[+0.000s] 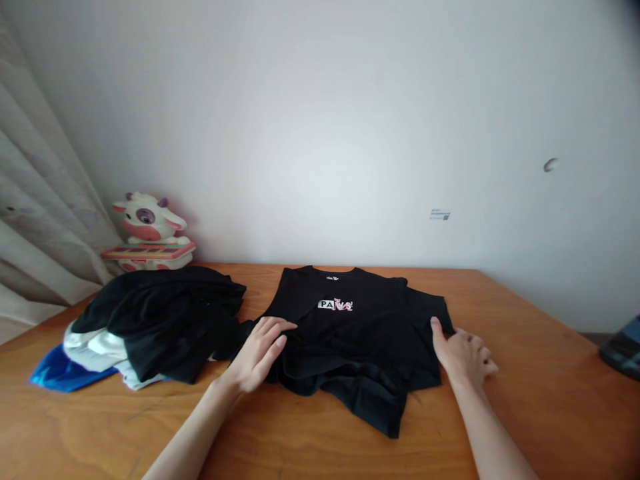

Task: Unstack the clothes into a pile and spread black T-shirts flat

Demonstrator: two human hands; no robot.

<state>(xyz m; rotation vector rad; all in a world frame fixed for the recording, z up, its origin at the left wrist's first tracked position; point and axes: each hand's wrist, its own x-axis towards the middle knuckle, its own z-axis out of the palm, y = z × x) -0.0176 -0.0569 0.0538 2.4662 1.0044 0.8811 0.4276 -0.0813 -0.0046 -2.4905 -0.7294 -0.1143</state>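
Observation:
A black T-shirt (350,340) with a small white and pink chest print lies on the wooden table (525,400), collar toward the wall, its lower part bunched into folds. My left hand (260,353) rests flat on the shirt's left side, fingers apart. At the shirt's right edge is my right hand (463,357), with the thumb on the sleeve fabric and the fingers on the table. Whether it pinches the cloth is unclear.
A pile of clothes (150,323), black on top with white and blue beneath, lies at the left. Behind it a cow figurine (147,230) stands by the wall. A curtain (35,220) hangs at far left. A dark object (623,347) sits at the right edge.

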